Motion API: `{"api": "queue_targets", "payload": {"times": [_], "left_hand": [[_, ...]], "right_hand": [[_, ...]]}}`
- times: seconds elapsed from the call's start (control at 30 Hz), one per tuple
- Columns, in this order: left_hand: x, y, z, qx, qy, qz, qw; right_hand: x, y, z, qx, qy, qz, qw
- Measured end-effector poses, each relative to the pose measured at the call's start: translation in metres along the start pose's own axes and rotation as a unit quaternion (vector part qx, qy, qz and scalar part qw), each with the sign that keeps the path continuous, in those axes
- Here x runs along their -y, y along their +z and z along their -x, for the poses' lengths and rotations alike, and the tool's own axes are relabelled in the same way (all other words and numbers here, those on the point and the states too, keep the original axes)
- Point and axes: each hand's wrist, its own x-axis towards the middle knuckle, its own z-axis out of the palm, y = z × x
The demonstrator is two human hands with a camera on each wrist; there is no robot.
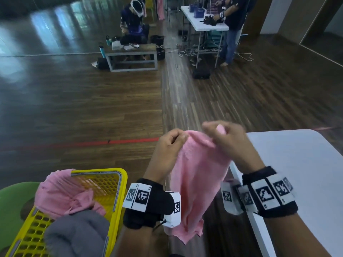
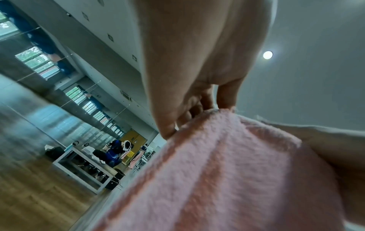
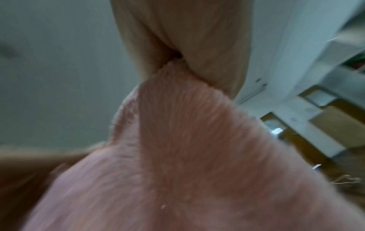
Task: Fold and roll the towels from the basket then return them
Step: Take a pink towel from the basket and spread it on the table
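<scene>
**A:** Nearest the camera are the wrists. Both wear black bands with white square code tags. Any writing you can make out on them?

**B:** Just tiny letters on the tag edges, too small to read for me. No brands anywhere I can spot.

**A:** And the hands?

**B:** Left hand has thumb and fingers clamped on the top edge of the pink towel. The left wrist view shows the fingertips pinching the hem. Right hand is curled onto the same top edge just beside it, and the right wrist view shows cloth squeezed between thumb and fingers, though it's blurry.

**A:** So where's the towel?

**B:** In the air, hanging down between the two forearms, bunched and not folded, off the left edge of the white table.

**A:** Basket?

**B:** The yellow basket is down left. Another pink towel is slumped over its far corner and a grey towel lies inside at the near end.

**A:** Further out?

**B:** Wood floor with a red tape line, then a seated person at a low bench, and another standing at a white folding table with blue bins.
</scene>
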Motion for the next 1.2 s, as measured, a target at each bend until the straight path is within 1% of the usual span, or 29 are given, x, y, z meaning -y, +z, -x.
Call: {"api": "queue_targets", "payload": {"times": [0.03,0.07,0.1,0.13,0.17,0.23,0.27,0.3,0.33,0.37,0.43,0.47,0.5,0.57,0.63,0.67,0.7,0.73,0.77,0.83,0.87,0.9,0.97,1.0,1.07,1.1,1.13,1.17,1.2], "left_hand": [[-0.001,-0.004,-0.003,-0.006,0.009,0.002,1.000],[-0.001,-0.006,-0.005,0.000,0.013,0.002,1.000],[-0.001,-0.008,-0.005,0.018,0.011,0.005,1.000],[-0.001,-0.008,-0.004,0.041,0.004,0.012,0.999],[-0.002,-0.006,-0.003,0.063,-0.006,0.019,0.998],[-0.003,-0.001,-0.002,0.079,-0.013,0.030,0.996],[-0.004,0.000,-0.003,0.071,-0.005,0.029,0.997],[-0.005,0.000,-0.004,0.057,0.009,0.024,0.998],[-0.006,-0.001,-0.006,0.042,0.021,0.018,0.999],[-0.007,-0.003,-0.007,0.034,0.029,0.016,0.999],[-0.008,-0.007,-0.009,0.047,0.025,0.027,0.998],[-0.007,-0.008,-0.009,0.057,0.022,0.030,0.998],[-0.006,-0.009,-0.007,0.065,0.020,0.029,0.997],[-0.002,-0.009,-0.003,0.074,0.018,0.019,0.997],[0.000,-0.009,-0.001,0.060,0.017,0.005,0.998],[0.000,-0.009,-0.002,0.043,0.022,0.006,0.999],[-0.001,-0.010,-0.004,0.021,0.025,0.011,0.999],[-0.003,-0.010,-0.007,0.004,0.025,0.013,1.000],[-0.006,-0.011,-0.010,0.001,0.029,0.005,1.000],[-0.010,-0.011,-0.015,0.033,0.038,-0.022,0.998],[-0.009,-0.011,-0.016,0.045,0.035,-0.030,0.998],[-0.008,-0.011,-0.016,0.052,0.030,-0.030,0.998],[-0.004,-0.013,-0.015,0.056,0.017,-0.027,0.998],[-0.002,-0.013,-0.014,0.053,0.012,-0.031,0.998],[-0.002,-0.015,-0.014,0.039,0.018,-0.038,0.998],[-0.004,-0.017,-0.016,0.026,0.023,-0.041,0.999],[-0.007,-0.020,-0.019,0.012,0.024,-0.049,0.998],[-0.011,-0.023,-0.023,0.004,0.027,-0.056,0.998],[-0.014,-0.026,-0.027,0.005,0.029,-0.061,0.998]], "right_hand": [[-0.001,0.006,0.006,0.066,0.010,0.024,0.998],[-0.002,0.009,0.011,0.099,0.005,0.032,0.995],[-0.003,0.009,0.012,0.097,-0.014,0.018,0.995],[-0.003,0.008,0.011,0.066,-0.038,-0.010,0.997],[-0.003,0.005,0.007,0.020,-0.058,-0.038,0.997],[-0.001,0.003,0.000,-0.061,-0.071,-0.055,0.994],[0.000,0.006,-0.001,-0.078,-0.073,-0.056,0.993],[0.000,0.010,-0.001,-0.069,-0.070,-0.058,0.993],[0.000,0.016,0.002,-0.034,-0.063,-0.057,0.996],[-0.001,0.021,0.007,0.021,-0.049,-0.048,0.997],[0.000,0.025,0.016,0.142,-0.023,-0.030,0.989],[0.002,0.022,0.017,0.171,-0.022,-0.027,0.985],[0.004,0.018,0.016,0.165,-0.028,-0.029,0.985],[0.007,0.003,0.008,0.082,-0.036,-0.051,0.995],[0.003,-0.008,0.000,0.001,-0.025,-0.107,0.994],[0.000,-0.008,-0.001,-0.012,-0.016,-0.121,0.992],[-0.001,-0.002,-0.001,-0.006,-0.008,-0.107,0.994],[-0.002,0.005,0.002,0.021,0.002,-0.077,0.997],[-0.002,0.014,0.007,0.063,0.021,-0.048,0.997],[0.000,0.024,0.017,0.143,0.057,-0.034,0.988],[0.001,0.023,0.018,0.155,0.058,-0.042,0.985],[0.003,0.019,0.016,0.146,0.047,-0.050,0.987],[0.002,0.007,0.004,0.086,0.009,-0.065,0.994],[0.001,0.001,-0.003,0.052,0.001,-0.085,0.995],[-0.001,-0.002,-0.014,0.001,0.013,-0.148,0.989],[-0.002,0.001,-0.017,-0.007,0.014,-0.149,0.989],[-0.003,0.005,-0.016,0.009,0.011,-0.124,0.992],[-0.003,0.012,-0.013,0.051,0.007,-0.088,0.995],[0.000,0.018,-0.008,0.112,0.009,-0.058,0.992]]}}
